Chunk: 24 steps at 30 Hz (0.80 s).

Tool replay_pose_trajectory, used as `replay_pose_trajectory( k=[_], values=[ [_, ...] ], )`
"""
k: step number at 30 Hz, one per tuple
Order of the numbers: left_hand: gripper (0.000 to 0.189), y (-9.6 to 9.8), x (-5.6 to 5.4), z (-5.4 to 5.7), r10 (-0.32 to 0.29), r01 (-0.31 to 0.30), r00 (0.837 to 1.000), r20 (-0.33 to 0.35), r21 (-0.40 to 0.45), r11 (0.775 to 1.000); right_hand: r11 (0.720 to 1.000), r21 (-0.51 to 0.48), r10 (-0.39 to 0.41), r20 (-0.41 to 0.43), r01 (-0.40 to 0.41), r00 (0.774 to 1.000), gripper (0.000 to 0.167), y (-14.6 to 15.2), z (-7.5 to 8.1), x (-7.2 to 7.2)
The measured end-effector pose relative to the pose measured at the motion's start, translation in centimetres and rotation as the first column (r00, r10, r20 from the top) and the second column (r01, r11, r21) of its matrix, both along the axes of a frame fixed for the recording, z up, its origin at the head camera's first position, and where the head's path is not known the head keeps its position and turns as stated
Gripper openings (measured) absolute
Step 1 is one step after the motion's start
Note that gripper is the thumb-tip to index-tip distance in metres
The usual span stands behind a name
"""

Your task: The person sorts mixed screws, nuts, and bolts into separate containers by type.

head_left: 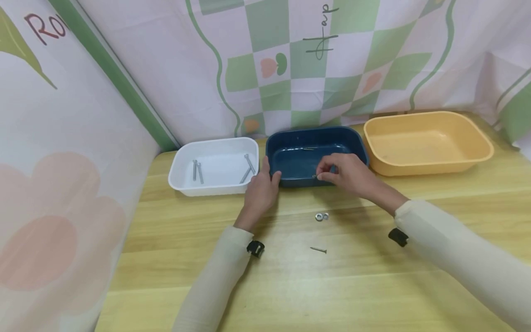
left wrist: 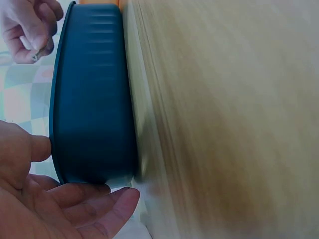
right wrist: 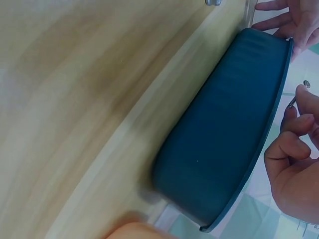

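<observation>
Above the front rim of the dark blue tray [head_left: 290, 180], my right hand [head_left: 350, 175] pinches a small screw [right wrist: 306, 84] between thumb and fingertips. In the right wrist view the screw's head sticks out on one side and its threaded shank on the other. My left hand [head_left: 261, 196] rests against the tray's left end. The left wrist view shows its thumb [left wrist: 41, 148] at the rim and the other fingers stretched along the outside of the end wall. A thin screw [head_left: 309, 149] lies inside the blue tray.
On the wooden table [head_left: 282, 290] lie another screw [head_left: 318, 250], a washer [head_left: 319, 216] and a small nut-like ring [head_left: 325, 216]. Left of the blue tray stands a white tray [head_left: 211, 190] with several long bolts [head_left: 201, 173]. A yellow tray [head_left: 431, 170] stands right.
</observation>
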<state>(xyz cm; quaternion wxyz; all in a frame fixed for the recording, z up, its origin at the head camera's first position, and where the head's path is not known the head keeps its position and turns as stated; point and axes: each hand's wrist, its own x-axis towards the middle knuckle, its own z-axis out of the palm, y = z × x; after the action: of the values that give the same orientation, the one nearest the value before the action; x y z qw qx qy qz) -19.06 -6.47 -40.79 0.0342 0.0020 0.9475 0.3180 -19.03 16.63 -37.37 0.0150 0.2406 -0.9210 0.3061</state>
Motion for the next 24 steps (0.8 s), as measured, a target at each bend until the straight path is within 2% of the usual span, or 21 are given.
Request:
replay_pose_trajectory(
  k=[9,24],
  values=[
    [0.066,0.04,0.02,0.13,0.004,-0.004,1.000,0.000,0.008,1.000,0.999,0.035,-0.041,0.010,0.041,0.999,0.005,0.08,-0.20,-0.94],
    [0.066,0.09,0.05,0.14,0.000,0.000,1.000,-0.008,0.016,1.000,0.997,0.002,-0.081,0.009,0.081,0.997,0.006,0.17,-0.18,-0.75]
  ],
)
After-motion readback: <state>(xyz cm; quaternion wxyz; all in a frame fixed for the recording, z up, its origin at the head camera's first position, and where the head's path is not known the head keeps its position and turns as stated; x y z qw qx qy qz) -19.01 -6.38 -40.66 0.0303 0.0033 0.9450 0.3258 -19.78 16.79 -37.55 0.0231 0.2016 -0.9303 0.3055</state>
